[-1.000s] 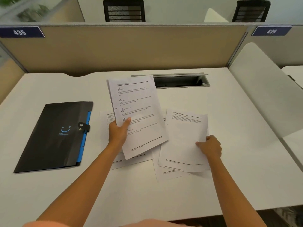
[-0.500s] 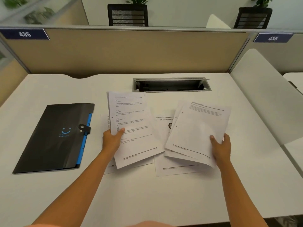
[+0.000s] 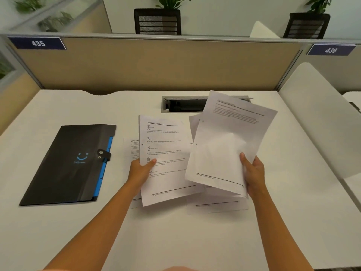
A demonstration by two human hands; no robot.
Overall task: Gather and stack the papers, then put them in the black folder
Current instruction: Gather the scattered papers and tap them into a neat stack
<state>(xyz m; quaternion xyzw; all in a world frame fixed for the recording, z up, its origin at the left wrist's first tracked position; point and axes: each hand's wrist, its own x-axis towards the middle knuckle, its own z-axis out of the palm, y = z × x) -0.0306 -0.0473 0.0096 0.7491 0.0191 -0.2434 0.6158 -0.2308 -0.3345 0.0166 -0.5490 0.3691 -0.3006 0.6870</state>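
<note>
On the partition behind the desk, two blue plates read "435" and "436". The folder lies shut at the left of the desk, black with a blue smiling face and a line of small lettering too fine to read; a snap tab crosses its right edge, where blue inner leaves show. No papers are in it. The left hand holds a printed sheet raised off the desk, thumb on top and fingers curled underneath; the sheet bears small icons with paragraphs of text and a footer line, all too blurred to read. The right hand grips a few sheets by their lower right corner, thumb pressed on the top one, which is tilted and carries a heading and a short text block at its head. Loose papers lie flat on the desk beneath both hands. Behind them an open cable tray is set into the desk.
</note>
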